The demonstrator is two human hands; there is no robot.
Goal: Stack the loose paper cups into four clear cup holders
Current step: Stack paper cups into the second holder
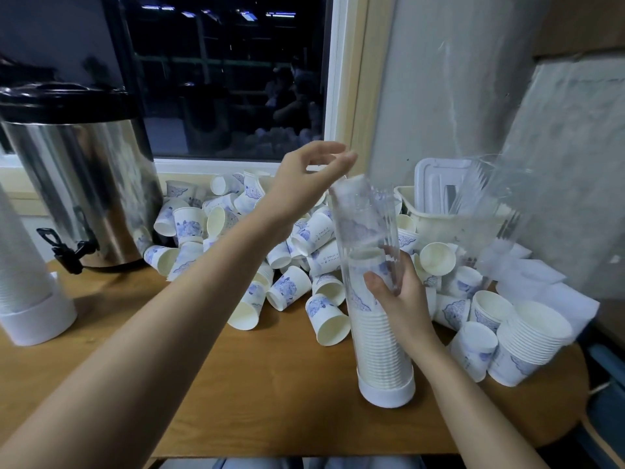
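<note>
Mid-stacking: right hand (399, 292) is gripping the half-full tall clear plastic cup holder (362, 238) upright on the wooden tabletop (270, 384), left hand (311, 174) is hovering empty over a blue-patterned paper cup (351, 189) at its mouth; next, likely grabbing another loose cup (287, 289).

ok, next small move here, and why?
Probably the left hand goes down to the pile for a loose cup. It hovers open over the holder, which the right hand grips, and the stack stops well short of its top.
</note>
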